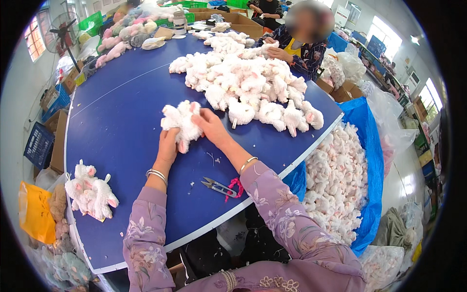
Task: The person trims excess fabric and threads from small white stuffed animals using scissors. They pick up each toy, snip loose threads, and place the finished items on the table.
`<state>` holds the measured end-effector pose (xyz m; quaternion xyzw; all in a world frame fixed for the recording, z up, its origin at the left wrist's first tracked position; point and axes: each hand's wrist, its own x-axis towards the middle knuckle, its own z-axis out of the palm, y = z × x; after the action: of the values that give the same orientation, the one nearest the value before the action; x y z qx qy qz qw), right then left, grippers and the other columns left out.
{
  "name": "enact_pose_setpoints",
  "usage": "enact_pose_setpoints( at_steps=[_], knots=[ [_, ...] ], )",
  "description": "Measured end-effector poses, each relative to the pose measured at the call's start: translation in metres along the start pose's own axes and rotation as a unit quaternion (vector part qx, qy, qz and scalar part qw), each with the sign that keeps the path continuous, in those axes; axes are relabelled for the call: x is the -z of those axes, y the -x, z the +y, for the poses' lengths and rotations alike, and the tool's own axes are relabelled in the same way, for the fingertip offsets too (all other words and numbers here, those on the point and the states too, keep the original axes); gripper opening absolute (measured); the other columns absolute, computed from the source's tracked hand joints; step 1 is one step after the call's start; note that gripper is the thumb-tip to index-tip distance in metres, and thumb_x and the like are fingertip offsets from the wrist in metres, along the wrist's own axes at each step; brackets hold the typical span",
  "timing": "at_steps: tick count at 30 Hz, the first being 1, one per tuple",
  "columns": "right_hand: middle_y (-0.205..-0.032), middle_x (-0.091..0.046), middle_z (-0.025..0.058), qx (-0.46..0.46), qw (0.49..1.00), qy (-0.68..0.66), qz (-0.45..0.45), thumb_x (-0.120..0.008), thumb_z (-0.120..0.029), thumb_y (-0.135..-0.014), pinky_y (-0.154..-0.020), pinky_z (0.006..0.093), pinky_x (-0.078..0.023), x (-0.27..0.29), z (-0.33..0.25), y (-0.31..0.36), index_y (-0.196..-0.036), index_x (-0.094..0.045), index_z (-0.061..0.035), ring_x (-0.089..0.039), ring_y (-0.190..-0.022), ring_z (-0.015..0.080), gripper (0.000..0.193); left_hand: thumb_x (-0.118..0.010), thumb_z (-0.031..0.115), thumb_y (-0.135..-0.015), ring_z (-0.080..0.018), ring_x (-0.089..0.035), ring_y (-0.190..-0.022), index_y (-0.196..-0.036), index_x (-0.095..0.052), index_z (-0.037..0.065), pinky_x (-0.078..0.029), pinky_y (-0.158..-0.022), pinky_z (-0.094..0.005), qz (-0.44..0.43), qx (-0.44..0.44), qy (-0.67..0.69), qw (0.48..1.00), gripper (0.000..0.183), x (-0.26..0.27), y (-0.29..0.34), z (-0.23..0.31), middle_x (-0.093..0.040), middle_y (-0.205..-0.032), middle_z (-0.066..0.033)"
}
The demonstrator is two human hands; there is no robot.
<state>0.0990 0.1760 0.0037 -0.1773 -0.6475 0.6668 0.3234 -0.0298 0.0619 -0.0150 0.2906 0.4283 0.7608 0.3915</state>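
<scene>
Above the blue table [131, 117] I hold a small white plush toy [181, 119] with pink parts. My left hand [169, 144] grips its lower left side, while my right hand [213, 127] has its fingers closed on the right side. Just beyond my hands spreads a large heap of similar white plush toys [243, 73]. A few more white plush toys [91, 192] lie together near the table's left edge. Close to my right forearm rests a pair of thread snips [219, 186] with a pink cord [234, 189] tied to it. Small thread scraps lie near the snips.
On my right, a blue sack [372, 170] is filled with white plush pieces [335, 185]. Across the table a person [296, 46] handles a white toy. Coloured plush toys [121, 41] and a jar [179, 22] occupy the far end. An orange bag [36, 212] stands left of the table.
</scene>
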Motion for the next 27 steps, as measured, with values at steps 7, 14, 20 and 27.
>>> enact_pose_setpoints(
  at_steps=[7, 14, 20, 27],
  knots=[
    [-0.082, -0.060, 0.0008, 0.084, 0.996, 0.042, 0.010, -0.060, -0.023, -0.091, -0.063, 0.0267, -0.044, -0.016, -0.002, 0.012, -0.098, -0.060, 0.0029, -0.050, -0.073, 0.0066, 0.026, -0.058, 0.022, -0.094, -0.0152, -0.059, -0.100, -0.125, -0.052, -0.001, -0.049, -0.085, -0.0298, 0.027, -0.013, -0.176, 0.984, 0.039, -0.019, 0.018, 0.009, -0.060, -0.114, -0.0075],
    [-0.068, -0.050, -0.0042, 0.028, 0.992, 0.119, 0.006, -0.058, -0.026, -0.094, -0.054, 0.0262, -0.035, 0.000, -0.010, 0.012, -0.077, -0.056, 0.0000, -0.041, -0.064, 0.0049, 0.031, -0.060, 0.029, -0.093, -0.0106, -0.061, -0.079, -0.108, -0.062, -0.001, -0.049, -0.067, -0.0263, 0.053, -0.023, -0.064, 0.996, 0.033, -0.014, 0.012, 0.005, -0.065, -0.094, -0.0049],
    [-0.068, -0.051, -0.0054, 0.081, 0.994, 0.031, 0.067, -0.059, -0.020, -0.093, -0.054, 0.0250, -0.035, 0.000, -0.009, 0.006, -0.080, -0.060, 0.0007, -0.041, -0.064, 0.0038, 0.024, -0.057, 0.022, -0.094, -0.0144, -0.063, -0.090, -0.114, -0.059, -0.001, -0.051, -0.078, -0.0277, 0.091, -0.023, -0.050, 0.994, 0.030, -0.026, 0.008, 0.008, -0.065, -0.102, -0.0064],
    [-0.079, -0.059, -0.0049, 0.057, 0.994, -0.033, 0.091, -0.059, -0.022, -0.094, -0.061, 0.0203, -0.041, 0.004, -0.010, 0.005, -0.091, -0.066, -0.0004, -0.049, -0.072, 0.0021, 0.022, -0.054, 0.025, -0.092, -0.0167, -0.060, -0.101, -0.117, -0.057, -0.002, -0.048, -0.086, -0.0300, 0.083, -0.041, -0.034, 0.995, 0.037, -0.023, 0.005, -0.001, -0.062, -0.111, -0.0077]
  ],
)
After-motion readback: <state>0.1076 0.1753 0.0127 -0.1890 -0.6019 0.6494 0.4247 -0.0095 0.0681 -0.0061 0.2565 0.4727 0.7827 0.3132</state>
